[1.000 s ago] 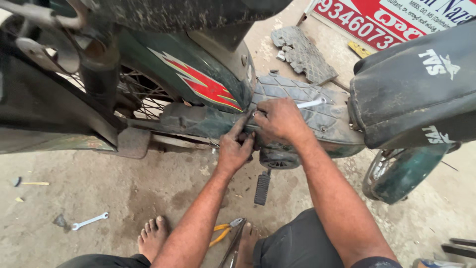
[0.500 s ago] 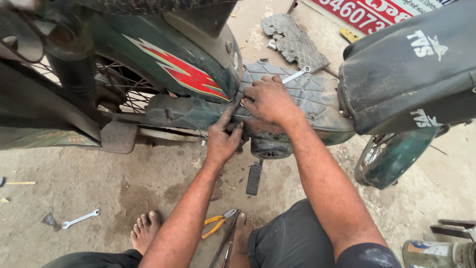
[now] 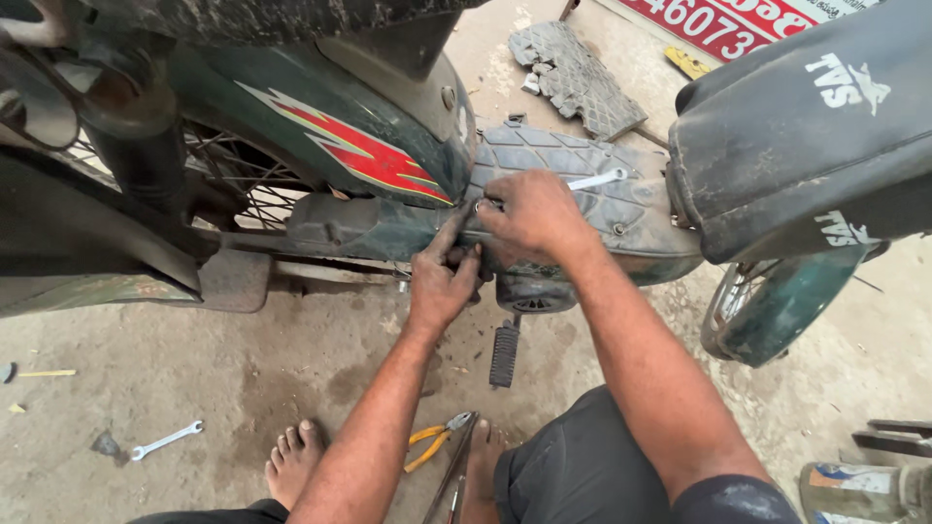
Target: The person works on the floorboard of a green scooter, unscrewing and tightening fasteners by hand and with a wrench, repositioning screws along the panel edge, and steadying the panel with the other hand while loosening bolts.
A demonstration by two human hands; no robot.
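The left hand (image 3: 442, 281) presses curled fingers against the lower edge of the moped's ribbed footboard (image 3: 582, 184), gripping nothing I can make out; the right hand (image 3: 529, 218), just at its two o'clock, clamps over the same edge. A silver spanner (image 3: 597, 180) lies on the footboard at the right hand's one o'clock; yellow-handled pliers (image 3: 437, 442) lie on the ground at six o'clock, between the bare feet.

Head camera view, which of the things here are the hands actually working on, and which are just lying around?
In hand:
- left hand and right hand, both on the scooter's footboard edge
- spanner on the footboard, beside the right hand

Lying about:
- yellow-handled pliers
- small spanner on the ground
- loose rubber mat
- screwdriver
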